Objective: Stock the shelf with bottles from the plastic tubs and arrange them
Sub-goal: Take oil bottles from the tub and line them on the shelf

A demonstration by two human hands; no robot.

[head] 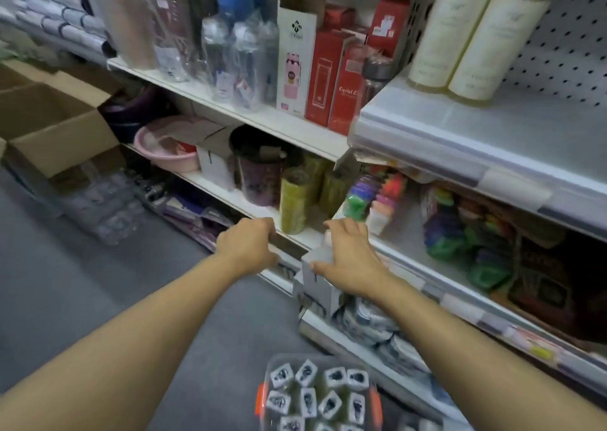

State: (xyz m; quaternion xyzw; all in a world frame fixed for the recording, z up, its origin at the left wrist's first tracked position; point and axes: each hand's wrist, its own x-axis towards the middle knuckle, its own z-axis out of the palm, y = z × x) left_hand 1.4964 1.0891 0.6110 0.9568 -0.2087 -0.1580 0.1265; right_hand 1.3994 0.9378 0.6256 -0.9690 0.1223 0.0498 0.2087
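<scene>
A head-worn view looks down a shop aisle at two bare arms reaching toward a white shelf (305,238). The left hand (248,246) curls its fingers over the shelf's front edge. The right hand (349,259) rests, fingers spread and bent, on top of a small pale boxed bottle (315,278) standing upright just below that edge; whether it truly grips is unclear. Green bottles (294,200) stand upright on the shelf directly beyond and between both hands. A clear plastic tub (262,394) of more packed bottles sits on the floor, nearer the right arm, close to the viewer.
</scene>
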